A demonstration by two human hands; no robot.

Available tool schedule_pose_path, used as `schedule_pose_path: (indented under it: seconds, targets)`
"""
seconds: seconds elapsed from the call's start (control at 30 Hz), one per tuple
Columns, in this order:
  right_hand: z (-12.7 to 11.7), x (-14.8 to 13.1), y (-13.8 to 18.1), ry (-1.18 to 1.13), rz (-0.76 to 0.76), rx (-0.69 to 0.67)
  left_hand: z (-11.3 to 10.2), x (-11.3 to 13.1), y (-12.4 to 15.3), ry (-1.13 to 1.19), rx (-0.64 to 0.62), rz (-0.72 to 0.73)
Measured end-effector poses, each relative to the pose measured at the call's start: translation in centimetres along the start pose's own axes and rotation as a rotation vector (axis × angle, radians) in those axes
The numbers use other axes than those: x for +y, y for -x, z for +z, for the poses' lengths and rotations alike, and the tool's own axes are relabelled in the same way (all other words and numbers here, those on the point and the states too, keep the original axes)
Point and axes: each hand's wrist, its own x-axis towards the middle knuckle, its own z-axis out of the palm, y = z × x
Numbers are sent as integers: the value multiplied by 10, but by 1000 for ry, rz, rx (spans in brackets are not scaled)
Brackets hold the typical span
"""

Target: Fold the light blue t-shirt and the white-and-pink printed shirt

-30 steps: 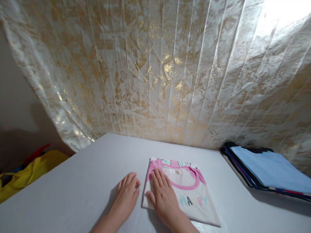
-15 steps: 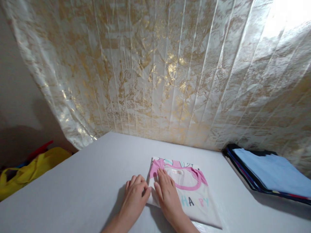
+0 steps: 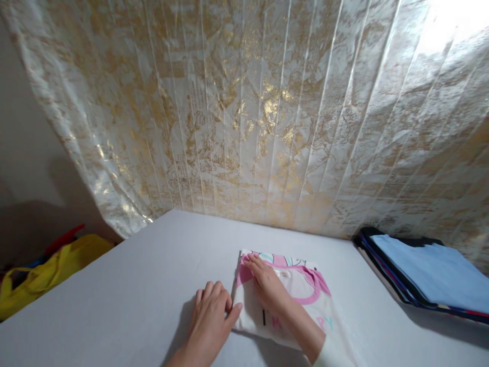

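Note:
A folded T-shirt lies on the white table, with a white body, pink neckline and shoulders and coloured lettering across the chest. My right hand rests flat on its upper left part, fingers stretched toward the pink shoulder; the hand and forearm cover part of the neckline and letters. Beside the shirt's left edge, my left hand sits on the table with its fingers loosely bent. Its thumb is apart from the fingers and touches the shirt's edge.
A stack of folded clothes, light blue on top, lies at the table's right. Past the left edge of the table is a yellow cloth item with something red behind it. A shiny gold-and-silver curtain hangs behind.
My right hand has slid up and a little left over the shirt, its forearm now crossing the lettering. My left hand has barely moved.

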Motion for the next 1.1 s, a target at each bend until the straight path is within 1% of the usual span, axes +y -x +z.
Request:
schedule_pose_path:
  seconds: [0.1,0.17,0.23,0.37,0.47,0.53,0.57,0.63,0.7,0.77,0.83,0.9,1.0,1.1]
  targets:
    - [-7,4,-23,45,-171,-29,1,1,-1,4,-12,14]
    - [-6,4,-33,60,-247,-38,2,1,-2,-1,-19,19]
    - [0,2,-40,47,-251,-8,4,0,-4,-15,-28,16]
    - [13,0,-43,29,-185,67,7,-4,-7,-76,-33,29]
    - [15,4,-38,37,-145,120,8,-7,-7,-76,7,22]
    - [11,9,-28,49,-121,176,10,-9,-8,-35,69,50]
    - [9,13,-20,60,-113,206,12,-10,-9,-15,107,89]
    - [4,22,1,96,-97,265,19,-10,-13,-1,164,209]
    - [1,33,28,158,-67,304,29,-6,-18,-15,172,321]
    - [0,45,56,241,4,318,39,1,-22,-35,146,372]
    - [0,54,80,328,112,327,46,11,-26,-58,113,359]
    - [2,61,96,389,222,322,49,19,-27,-82,61,342]
    - [3,66,104,412,320,247,45,23,-26,-85,-27,355]
    - [4,66,101,396,362,181,38,20,-24,-58,-74,374]
